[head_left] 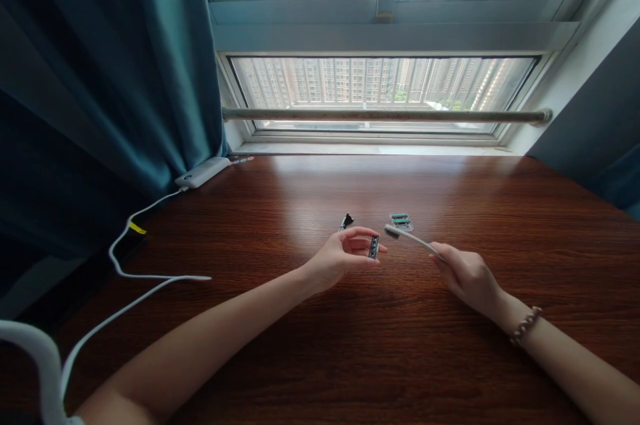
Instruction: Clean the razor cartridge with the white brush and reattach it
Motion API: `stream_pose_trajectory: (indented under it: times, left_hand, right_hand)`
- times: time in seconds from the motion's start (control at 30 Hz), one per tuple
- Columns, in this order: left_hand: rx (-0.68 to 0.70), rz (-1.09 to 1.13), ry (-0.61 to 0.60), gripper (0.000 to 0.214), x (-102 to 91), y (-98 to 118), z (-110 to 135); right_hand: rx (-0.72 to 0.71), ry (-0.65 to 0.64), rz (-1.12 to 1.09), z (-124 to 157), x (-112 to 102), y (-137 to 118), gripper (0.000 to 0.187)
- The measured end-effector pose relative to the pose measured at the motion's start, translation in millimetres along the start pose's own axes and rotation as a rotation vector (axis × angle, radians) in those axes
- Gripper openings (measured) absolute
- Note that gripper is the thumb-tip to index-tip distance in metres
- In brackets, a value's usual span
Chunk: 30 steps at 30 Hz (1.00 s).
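Note:
My left hand is closed in a pinch on a small dark razor cartridge, held upright between thumb and fingers above the wooden table. My right hand grips the handle of a slim toothbrush, its bristled head pointing left toward the cartridge, a short gap between them. Just behind the left hand the dark razor handle pokes up. A clear pack of spare cartridges with green strips lies on the table behind the brush head.
A white power bank lies at the table's back left corner, its white cable looping across the left side. A teal curtain hangs at left. A window with a metal rail runs behind the table.

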<state>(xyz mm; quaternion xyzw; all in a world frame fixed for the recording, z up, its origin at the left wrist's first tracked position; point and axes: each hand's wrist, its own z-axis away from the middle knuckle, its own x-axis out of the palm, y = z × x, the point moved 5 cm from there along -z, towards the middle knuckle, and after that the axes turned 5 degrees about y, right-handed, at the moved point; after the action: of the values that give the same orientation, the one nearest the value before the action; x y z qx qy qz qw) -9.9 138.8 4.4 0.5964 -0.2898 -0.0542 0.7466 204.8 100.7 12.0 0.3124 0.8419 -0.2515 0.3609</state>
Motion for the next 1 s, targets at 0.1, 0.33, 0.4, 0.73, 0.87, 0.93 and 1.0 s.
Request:
stream_pose_trajectory:
  times: [0.1,0.33,0.4,0.73,0.87,0.93,1.0]
  left_hand:
    - [-0.001,-0.035,-0.004,0.048,-1.1,-2,-1]
    - [0.054,-0.090,-0.033,0.046,-2.5,-3,-2]
    - [0.057,-0.105,-0.024,0.046,-3.9,-2,-3]
    - [0.080,-0.073,-0.090,0.041,2.4,0,0]
    - [0.160,-0.057,-0.090,0.040,3.9,5,1]
    - [0.166,-0.045,-0.082,0.040,3.6,5,1]
    - [0.154,-0.038,-0.067,0.040,2.5,3,1]
  right_hand:
    - [-0.103,-0.050,0.097,8,5,-1,0.029]
    - [-0.155,-0.055,0.200,7,0,-14,0.028]
    - [-0.151,-0.031,0.163,7,-3,-16,0.029]
    - [-0.051,-0.054,0.109,6,-5,-12,0.027]
    - [-0.034,-0.059,0.073,7,-4,-9,0.027]
    - [-0.026,-0.057,0.064,8,-4,-8,0.027]
    - [-0.021,-0.052,0.061,8,-4,-8,0.026]
